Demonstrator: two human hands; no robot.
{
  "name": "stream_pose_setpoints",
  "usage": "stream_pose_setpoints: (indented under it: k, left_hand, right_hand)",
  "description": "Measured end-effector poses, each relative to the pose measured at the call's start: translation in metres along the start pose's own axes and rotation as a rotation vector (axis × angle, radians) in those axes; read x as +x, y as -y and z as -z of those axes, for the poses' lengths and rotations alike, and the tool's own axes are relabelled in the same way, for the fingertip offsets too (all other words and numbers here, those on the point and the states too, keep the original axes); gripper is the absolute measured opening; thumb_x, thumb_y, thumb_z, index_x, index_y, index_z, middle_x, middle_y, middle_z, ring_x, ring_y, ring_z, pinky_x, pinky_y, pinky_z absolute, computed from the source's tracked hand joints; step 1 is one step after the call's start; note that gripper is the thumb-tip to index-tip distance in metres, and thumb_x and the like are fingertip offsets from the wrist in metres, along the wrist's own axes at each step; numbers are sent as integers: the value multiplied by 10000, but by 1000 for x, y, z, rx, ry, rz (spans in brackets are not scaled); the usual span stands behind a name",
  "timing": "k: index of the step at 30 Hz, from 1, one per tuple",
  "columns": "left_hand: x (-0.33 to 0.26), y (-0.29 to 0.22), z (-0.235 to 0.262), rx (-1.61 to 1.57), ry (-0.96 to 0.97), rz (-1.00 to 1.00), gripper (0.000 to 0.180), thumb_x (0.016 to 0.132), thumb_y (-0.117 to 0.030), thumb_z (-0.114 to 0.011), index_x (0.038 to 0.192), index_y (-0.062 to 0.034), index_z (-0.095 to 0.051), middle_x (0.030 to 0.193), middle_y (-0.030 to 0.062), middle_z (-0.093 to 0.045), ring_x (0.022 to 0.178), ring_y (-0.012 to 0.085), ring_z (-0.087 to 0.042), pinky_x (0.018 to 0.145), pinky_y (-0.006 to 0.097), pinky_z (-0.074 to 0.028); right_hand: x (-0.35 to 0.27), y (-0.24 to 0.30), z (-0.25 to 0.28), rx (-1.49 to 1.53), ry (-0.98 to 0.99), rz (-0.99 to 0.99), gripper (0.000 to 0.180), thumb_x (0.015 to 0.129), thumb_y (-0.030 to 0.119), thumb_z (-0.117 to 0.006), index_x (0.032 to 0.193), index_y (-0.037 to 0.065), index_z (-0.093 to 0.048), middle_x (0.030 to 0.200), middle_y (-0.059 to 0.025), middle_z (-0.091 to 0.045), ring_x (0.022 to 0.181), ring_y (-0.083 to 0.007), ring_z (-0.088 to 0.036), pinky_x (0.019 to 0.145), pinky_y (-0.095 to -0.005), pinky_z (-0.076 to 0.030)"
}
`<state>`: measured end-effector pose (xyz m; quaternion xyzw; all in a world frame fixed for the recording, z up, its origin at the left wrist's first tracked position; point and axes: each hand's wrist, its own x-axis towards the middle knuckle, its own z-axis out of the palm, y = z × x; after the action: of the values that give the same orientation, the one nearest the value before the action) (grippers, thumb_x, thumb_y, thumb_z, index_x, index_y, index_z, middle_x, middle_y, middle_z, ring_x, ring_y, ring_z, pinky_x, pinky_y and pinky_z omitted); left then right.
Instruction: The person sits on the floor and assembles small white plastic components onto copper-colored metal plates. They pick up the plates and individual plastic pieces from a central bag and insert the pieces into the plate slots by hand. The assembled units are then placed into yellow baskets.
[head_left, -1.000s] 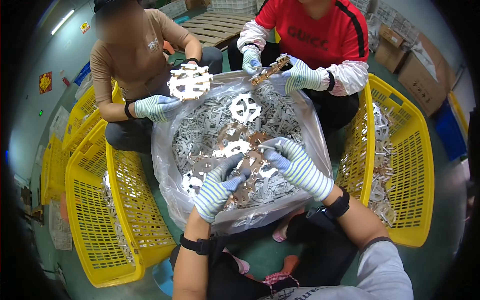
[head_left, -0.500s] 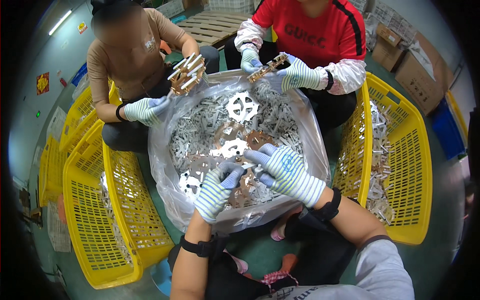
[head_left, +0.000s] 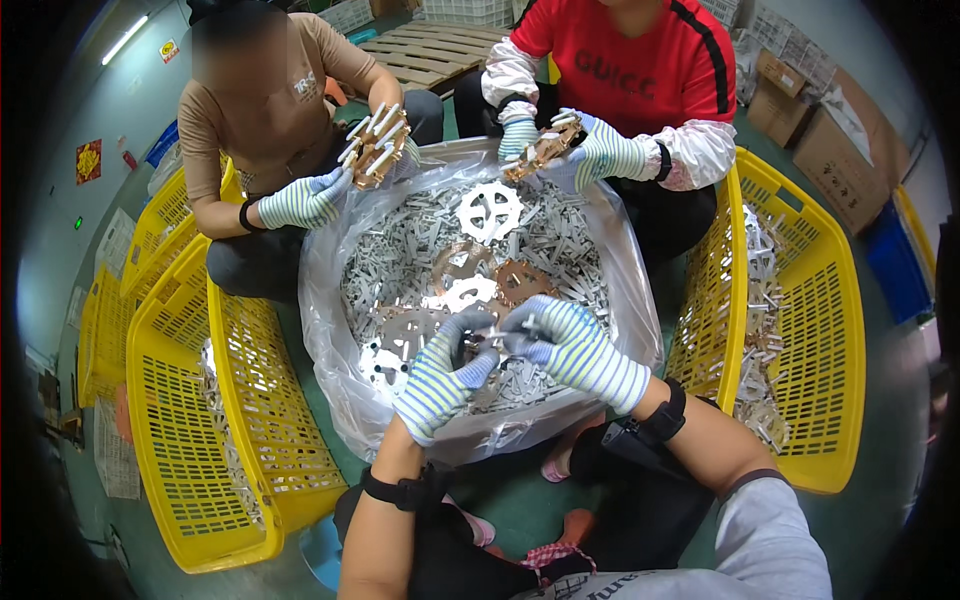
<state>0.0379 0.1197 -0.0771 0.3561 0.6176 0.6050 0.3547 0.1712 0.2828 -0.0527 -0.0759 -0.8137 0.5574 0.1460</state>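
Both my hands wear striped knit gloves and meet above a plastic-lined tub (head_left: 335, 400) of loose grey-white strips (head_left: 570, 235). My left hand (head_left: 440, 378) is closed, thumb toward the fingers, at a small piece I cannot make out. My right hand (head_left: 580, 355) pinches a small pale strip (head_left: 497, 338) where the fingertips of both hands come together. Just beyond them lie a copper-coloured toothed disc (head_left: 523, 281), a white disc (head_left: 470, 293) and a brownish disc (head_left: 461, 262). Beside my left hand rests another white disc (head_left: 380, 367); a white toothed disc (head_left: 489, 212) lies farther back.
Across the tub, two gloved co-workers hold copper-coloured round parts (head_left: 376, 147) with white strips on them. Yellow slatted baskets (head_left: 235, 400) stand at the left. Another yellow basket (head_left: 815, 330) at the right contains strips. Cardboard boxes (head_left: 840, 165) stand behind it.
My left hand has turned, its thumb now spread more to the right. My right hand has shifted slightly. The left co-worker's lower hand has risen to the held part; the right co-worker's part has tilted.
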Motion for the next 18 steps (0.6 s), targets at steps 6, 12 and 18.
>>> stream_pose_setpoints:
  k: [6, 12, 18]
  left_hand:
    - [-4, -12, 0, -271, -43, 152, 554, 882, -39, -628, 1398, 4, -432, 1154, 119, -641, 1115, 221, -596, 1001, 344, -454]
    - [0, -5, 4, 73, -142, -10, 361, 932, -119, -594, 1264, 20, -576, 1121, 101, -652, 989, 149, -614, 894, 277, -485]
    - [-6, -11, -5, -2, -111, -26, 434, 905, -185, -615, 1285, 19, -563, 1196, 118, -626, 1082, 163, -588, 953, 300, -458]
  right_hand:
    - [-1, 12, 8, 37, -103, -8, 294, 877, 287, -705, 1015, 32, -660, 1019, -84, -551, 856, -187, -591, 781, -316, -477]
    - [-6, 18, -2, 347, -22, -55, 309, 904, 295, -686, 1063, 33, -643, 1006, -32, -552, 881, -101, -564, 780, -273, -470]
    - [-11, 16, -9, 336, 64, -16, 286, 903, 218, -688, 1109, 26, -640, 1009, -38, -635, 939, -117, -590, 851, -291, -479]
